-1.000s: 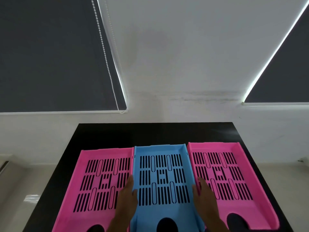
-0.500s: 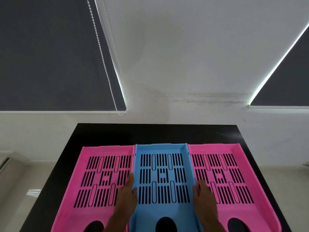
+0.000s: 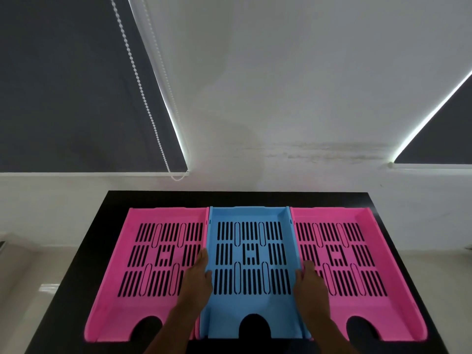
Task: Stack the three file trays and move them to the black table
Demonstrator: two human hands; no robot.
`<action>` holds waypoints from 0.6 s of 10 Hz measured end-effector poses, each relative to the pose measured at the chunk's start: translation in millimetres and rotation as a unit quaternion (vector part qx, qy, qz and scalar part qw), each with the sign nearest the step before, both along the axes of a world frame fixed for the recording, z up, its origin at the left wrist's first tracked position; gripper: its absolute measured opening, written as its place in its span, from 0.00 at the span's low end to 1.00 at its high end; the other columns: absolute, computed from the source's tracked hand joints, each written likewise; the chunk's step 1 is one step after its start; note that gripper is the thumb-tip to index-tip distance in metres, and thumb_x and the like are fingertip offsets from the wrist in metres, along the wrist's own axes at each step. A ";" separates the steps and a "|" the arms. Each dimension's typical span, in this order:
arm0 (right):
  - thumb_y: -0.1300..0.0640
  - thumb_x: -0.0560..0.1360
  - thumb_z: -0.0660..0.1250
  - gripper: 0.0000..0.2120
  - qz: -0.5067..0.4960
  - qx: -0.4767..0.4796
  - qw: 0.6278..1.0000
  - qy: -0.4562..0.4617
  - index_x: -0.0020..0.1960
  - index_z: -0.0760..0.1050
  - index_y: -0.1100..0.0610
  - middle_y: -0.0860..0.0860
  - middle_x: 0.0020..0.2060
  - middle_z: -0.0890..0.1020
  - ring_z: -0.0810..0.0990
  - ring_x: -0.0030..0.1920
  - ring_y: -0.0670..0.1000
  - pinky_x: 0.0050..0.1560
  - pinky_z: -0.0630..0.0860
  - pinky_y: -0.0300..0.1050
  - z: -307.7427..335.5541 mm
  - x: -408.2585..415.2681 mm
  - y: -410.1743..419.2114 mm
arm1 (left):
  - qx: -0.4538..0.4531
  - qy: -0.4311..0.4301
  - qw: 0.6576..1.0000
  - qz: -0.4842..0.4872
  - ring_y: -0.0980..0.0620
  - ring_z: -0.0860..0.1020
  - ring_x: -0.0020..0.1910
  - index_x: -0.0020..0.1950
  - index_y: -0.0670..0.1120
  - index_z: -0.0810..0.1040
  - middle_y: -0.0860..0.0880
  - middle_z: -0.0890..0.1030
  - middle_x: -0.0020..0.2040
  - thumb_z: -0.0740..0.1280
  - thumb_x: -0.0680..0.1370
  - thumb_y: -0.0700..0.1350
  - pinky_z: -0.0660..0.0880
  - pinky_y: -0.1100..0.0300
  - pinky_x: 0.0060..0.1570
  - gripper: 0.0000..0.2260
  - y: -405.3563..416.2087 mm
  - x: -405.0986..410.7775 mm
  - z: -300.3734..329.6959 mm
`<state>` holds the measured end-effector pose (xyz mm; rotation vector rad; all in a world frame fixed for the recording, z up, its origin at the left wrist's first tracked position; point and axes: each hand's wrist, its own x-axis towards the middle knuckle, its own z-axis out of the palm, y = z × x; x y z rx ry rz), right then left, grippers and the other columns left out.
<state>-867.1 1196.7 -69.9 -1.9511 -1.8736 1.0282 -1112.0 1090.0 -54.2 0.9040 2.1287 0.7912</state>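
- Head view: a black table (image 3: 158, 200) stands with its far edge close to a white wall (image 3: 281, 85), its dark top glossy and bare along the back strip.
- Three slotted file trays sit on it side by side in one row, open notched fronts toward the person: a left pink tray (image 3: 122, 290), a blue tray (image 3: 251, 300) in the middle, and a right pink tray (image 3: 390, 310).
- The blue tray touches both pink ones along its side walls; none is stacked on another.
- The left hand (image 3: 195, 279) lies flat along the blue tray's left wall, fingers (image 3: 203, 255) together and pointing away, the thumb hooked over the wall onto the blue floor.
- The right hand (image 3: 310, 284) mirrors it on the right wall, fingers close together over the edge of the right pink tray, pressed against the blue side.
- Both hands thus clasp the blue tray from either side; I cannot tell how firmly.
- Bare forearms run in from the bottom edge.
- On the wall, a dark roller blind (image 3: 63, 85) hangs at the left with a white bead chain (image 3: 139, 83) dangling along its edge, light leaking down the side.
- A second dark blind (image 3: 444, 134) shows at the right, also rimmed with light.
- Faint staining marks the wall just above the table.
- Pale floor (image 3: 33, 277) shows on both sides of the table.
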 end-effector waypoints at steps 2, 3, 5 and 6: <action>0.59 0.84 0.56 0.09 -0.014 -0.010 1.000 0.013 0.62 0.70 0.60 0.53 0.33 0.79 0.78 0.28 0.47 0.25 0.74 0.35 2.8 -6.5 6.5 | 0.000 0.003 1.000 -0.009 0.23 0.69 0.62 0.79 0.45 0.53 0.25 0.71 0.65 0.61 0.81 0.33 0.71 0.35 0.61 0.30 13.5 -4.9 2.5; 0.59 0.84 0.56 0.09 -0.014 -0.007 1.000 0.018 0.61 0.69 0.60 0.53 0.34 0.80 0.79 0.29 0.47 0.26 0.75 0.37 2.7 -7.0 6.5 | -0.005 0.002 1.000 -0.013 0.23 0.69 0.63 0.79 0.45 0.53 0.24 0.70 0.66 0.61 0.81 0.33 0.70 0.35 0.62 0.30 13.7 -5.8 2.6; 0.61 0.82 0.61 0.07 -0.010 -0.026 0.998 0.059 0.59 0.71 0.62 0.55 0.40 0.83 0.83 0.33 0.50 0.37 0.86 0.54 19.7 -4.6 3.5 | 0.005 0.049 0.998 -0.049 0.45 0.53 0.80 0.80 0.49 0.48 0.47 0.52 0.81 0.64 0.81 0.44 0.55 0.45 0.77 0.33 3.4 -6.4 -0.9; 0.59 0.81 0.63 0.17 -0.034 0.014 0.997 0.068 0.69 0.70 0.62 0.60 0.62 0.81 0.85 0.54 0.58 0.60 0.81 0.59 40.9 0.2 -0.7 | 0.049 0.109 0.991 -0.065 0.50 0.44 0.80 0.81 0.50 0.50 0.51 0.47 0.82 0.62 0.81 0.49 0.47 0.50 0.77 0.31 -7.6 8.0 3.4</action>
